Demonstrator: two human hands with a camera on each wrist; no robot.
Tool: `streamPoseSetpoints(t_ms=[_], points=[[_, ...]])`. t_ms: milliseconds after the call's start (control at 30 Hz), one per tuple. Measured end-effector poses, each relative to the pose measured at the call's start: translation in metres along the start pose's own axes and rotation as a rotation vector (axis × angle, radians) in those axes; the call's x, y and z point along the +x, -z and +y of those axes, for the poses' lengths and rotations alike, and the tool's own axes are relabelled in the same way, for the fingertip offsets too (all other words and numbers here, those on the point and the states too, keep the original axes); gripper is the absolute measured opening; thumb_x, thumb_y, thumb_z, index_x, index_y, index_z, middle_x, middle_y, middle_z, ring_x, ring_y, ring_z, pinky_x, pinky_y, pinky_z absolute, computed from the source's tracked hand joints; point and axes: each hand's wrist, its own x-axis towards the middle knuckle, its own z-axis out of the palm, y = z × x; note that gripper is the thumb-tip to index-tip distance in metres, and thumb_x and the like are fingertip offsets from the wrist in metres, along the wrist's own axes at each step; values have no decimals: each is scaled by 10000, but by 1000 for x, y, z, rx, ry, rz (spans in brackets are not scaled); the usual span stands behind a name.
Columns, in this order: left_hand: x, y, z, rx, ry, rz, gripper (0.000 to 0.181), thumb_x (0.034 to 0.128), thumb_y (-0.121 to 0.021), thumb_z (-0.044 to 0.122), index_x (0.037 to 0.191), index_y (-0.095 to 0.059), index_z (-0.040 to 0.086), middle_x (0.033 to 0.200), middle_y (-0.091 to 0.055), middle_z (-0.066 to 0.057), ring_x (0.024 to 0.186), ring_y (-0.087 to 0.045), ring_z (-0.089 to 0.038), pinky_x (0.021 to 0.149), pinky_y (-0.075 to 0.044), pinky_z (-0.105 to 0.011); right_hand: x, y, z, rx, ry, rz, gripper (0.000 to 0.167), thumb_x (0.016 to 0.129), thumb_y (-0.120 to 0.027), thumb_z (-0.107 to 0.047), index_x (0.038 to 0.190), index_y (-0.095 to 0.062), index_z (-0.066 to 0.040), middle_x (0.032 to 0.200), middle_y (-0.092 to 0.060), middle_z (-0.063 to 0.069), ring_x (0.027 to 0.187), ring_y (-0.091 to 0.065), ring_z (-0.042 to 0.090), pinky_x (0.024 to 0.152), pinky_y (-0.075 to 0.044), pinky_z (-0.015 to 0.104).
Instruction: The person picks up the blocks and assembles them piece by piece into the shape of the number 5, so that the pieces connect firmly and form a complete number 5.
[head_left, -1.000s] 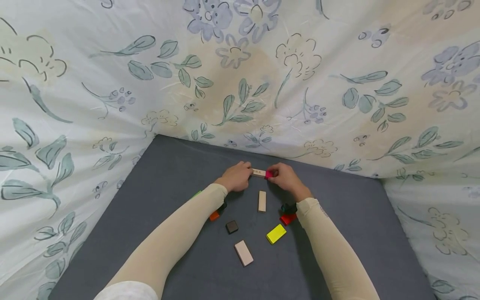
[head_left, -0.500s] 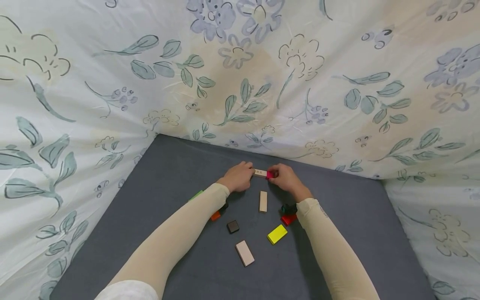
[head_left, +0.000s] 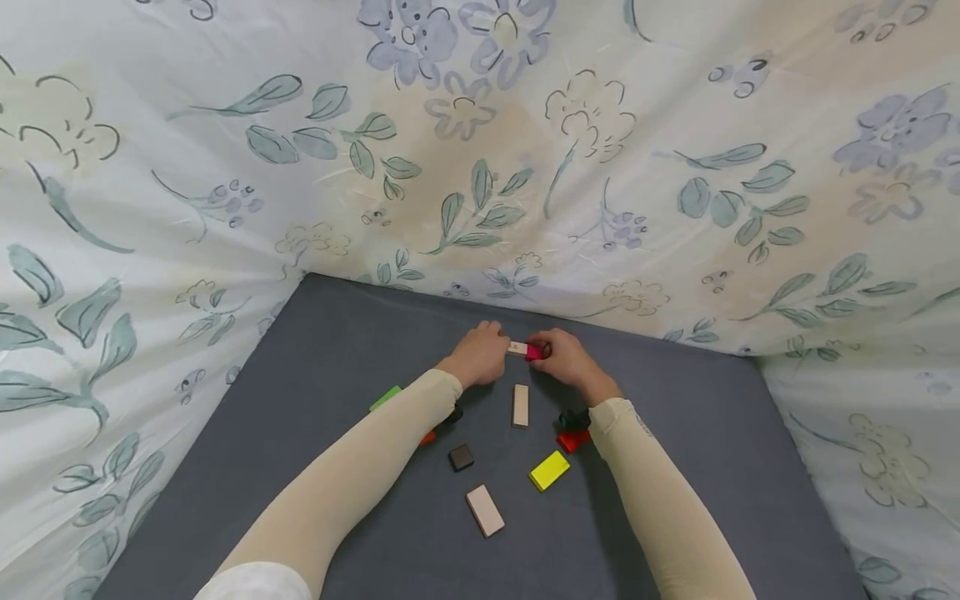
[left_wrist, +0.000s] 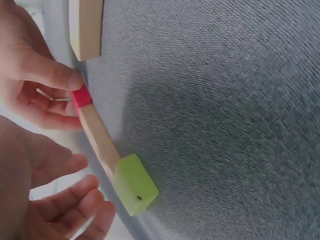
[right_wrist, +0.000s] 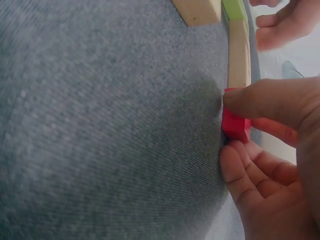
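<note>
A row of blocks lies near the far edge of the dark cloth: a red block [right_wrist: 235, 120], a plain wooden block [left_wrist: 101, 140] and a green block [left_wrist: 136, 185], end to end. My right hand [head_left: 564, 357] pinches the red block at one end, thumb on its side and fingers round its outer end. Beside the green block at the other end is my left hand [head_left: 480, 353]; its fingers [left_wrist: 82, 192] are loosely bent and apart from the block. From the head view the left hand hides the green block. A second wooden block [head_left: 521, 406] lies nearer.
Nearer on the cloth lie a dark brown block [head_left: 461, 457], a yellow block [head_left: 550, 471] and a pale pink block [head_left: 485, 510]. Another red block [head_left: 572, 440], an orange block [head_left: 428, 437] and a light green block [head_left: 386, 397] are partly hidden by the sleeves. Floral fabric [head_left: 480, 192] walls the back and sides.
The left hand and sleeve have shifted slightly right, showing more of the light green block and less of the orange one. The right hand keeps its hold on the red block.
</note>
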Motion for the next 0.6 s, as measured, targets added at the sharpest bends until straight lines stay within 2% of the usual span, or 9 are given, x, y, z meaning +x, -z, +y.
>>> streamPoseSetpoints(t_ms=[133, 233, 467, 600], points=[[-2, 4, -7, -115, -3, 82, 410, 1107, -547, 123, 1497, -633, 28, 1416, -571, -158, 1283, -530, -312, 1085, -494, -421, -1, 2, 2, -1, 8, 18, 450, 941, -827, -94, 1374, -723, -29, 1128, -654, 146, 911, -597, 270, 818, -529, 452], [-8, 9, -17, -210, -18, 116, 423, 1114, -520, 91, 1524, -606, 29, 1418, -570, -160, 1283, -541, -314, 1082, -495, -431, -4, 4, 3, 8, 15, 26, 479, 941, -836, -108, 1398, -711, -41, 1156, -653, 150, 932, -600, 275, 840, -527, 469], [-15, 15, -35, -336, -44, 119, 516, 1086, -642, 141, 1588, -547, 67, 1557, -524, -141, 1417, -522, -315, 1151, -452, -480, -9, 9, -2, 2, 15, 48, 530, 972, -824, -172, 1462, -665, -48, 1297, -626, 182, 1155, -626, 358, 1004, -522, 566], [-30, 23, -48, -426, -33, 143, 588, 1061, -700, 177, 1610, -519, 68, 1642, -454, -160, 1502, -452, -346, 1198, -401, -521, -12, 8, -11, -20, 39, 62, 575, 993, -786, -189, 1524, -614, -51, 1426, -579, 198, 1244, -607, 397, 1051, -503, 597]])
